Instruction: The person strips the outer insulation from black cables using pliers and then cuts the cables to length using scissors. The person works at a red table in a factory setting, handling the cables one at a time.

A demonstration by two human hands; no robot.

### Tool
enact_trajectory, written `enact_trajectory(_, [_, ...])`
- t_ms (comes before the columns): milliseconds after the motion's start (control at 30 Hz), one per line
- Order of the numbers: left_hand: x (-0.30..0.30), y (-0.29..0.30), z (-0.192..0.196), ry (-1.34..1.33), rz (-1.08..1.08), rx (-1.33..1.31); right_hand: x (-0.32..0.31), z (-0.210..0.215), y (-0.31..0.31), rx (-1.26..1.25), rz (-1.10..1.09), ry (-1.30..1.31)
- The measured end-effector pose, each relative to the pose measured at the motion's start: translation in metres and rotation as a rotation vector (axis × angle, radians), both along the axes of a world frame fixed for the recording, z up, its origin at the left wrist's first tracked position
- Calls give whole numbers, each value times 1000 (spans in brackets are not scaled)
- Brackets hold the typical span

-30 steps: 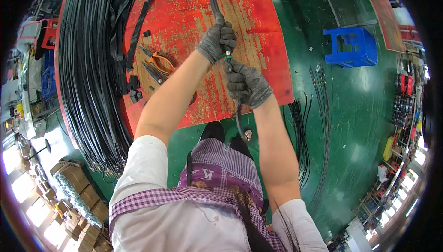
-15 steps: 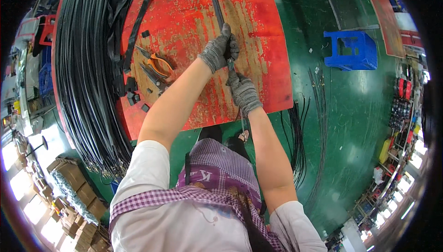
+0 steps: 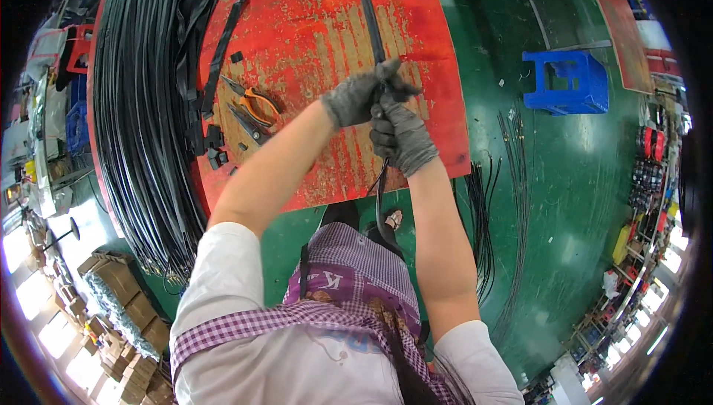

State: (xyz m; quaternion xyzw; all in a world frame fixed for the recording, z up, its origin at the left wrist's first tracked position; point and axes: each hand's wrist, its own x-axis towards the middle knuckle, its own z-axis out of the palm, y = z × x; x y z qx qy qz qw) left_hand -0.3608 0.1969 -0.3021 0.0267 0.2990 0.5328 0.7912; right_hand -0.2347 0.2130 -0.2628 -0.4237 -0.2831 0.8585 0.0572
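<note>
Both my hands wear grey knit gloves and work close together above the red table. A long black cable (image 3: 368,15) runs from the table's far edge to my hands. My left hand (image 3: 362,95) is closed around it, its thumb and fingers slightly blurred. Just below and to the right, my right hand (image 3: 403,136) grips the same cable with curled fingers, touching the left hand. Under the right hand the cable's lower part (image 3: 380,197) hangs past the near table edge toward my apron. The stretch inside my hands is hidden.
The worn red table (image 3: 312,175) carries a thick bundle of black cables (image 3: 137,108) on its left. Orange-handled pliers (image 3: 260,106), a second dark tool (image 3: 249,124) and small black pieces (image 3: 215,145) lie beside it. More cables (image 3: 483,234) hang at right; a blue stool (image 3: 568,82) stands beyond.
My hands have come together, the right moving up and the left slightly down and right. The cable's far part has shifted right, and more of its lower part shows below my right hand.
</note>
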Motion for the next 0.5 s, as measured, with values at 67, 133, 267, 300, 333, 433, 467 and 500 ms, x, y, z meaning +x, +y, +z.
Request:
enact_trajectory(67, [-11, 9, 4, 31, 108, -33, -5, -17, -3, 608, 67, -305])
enact_trajectory(133, [-24, 20, 13, 62, 220, -75, 2, -33, -9, 940, 230, -364])
enact_trajectory(267, [-52, 40, 4, 55, 407, -130, 1, -27, -16, 917, 337, -419])
enact_trajectory(300, [-52, 48, -20, 0, 388, -131, 0, -23, -19, 839, 326, -425])
enact_trajectory(333, [-45, 55, -36, -58, 352, -134, -2, -17, -19, 987, 429, -532])
enact_trajectory(433, [-12, 62, 15, 443, 469, -401, -8, -15, -2, 1342, 619, -785])
enact_trajectory(467, [-10, 63, 26, 559, 475, -450, -9, -22, 1, 1409, 625, -807])
enact_trajectory(500, [-10, 64, 20, 630, 498, -459, -10, -26, 2, 1476, 631, -828])
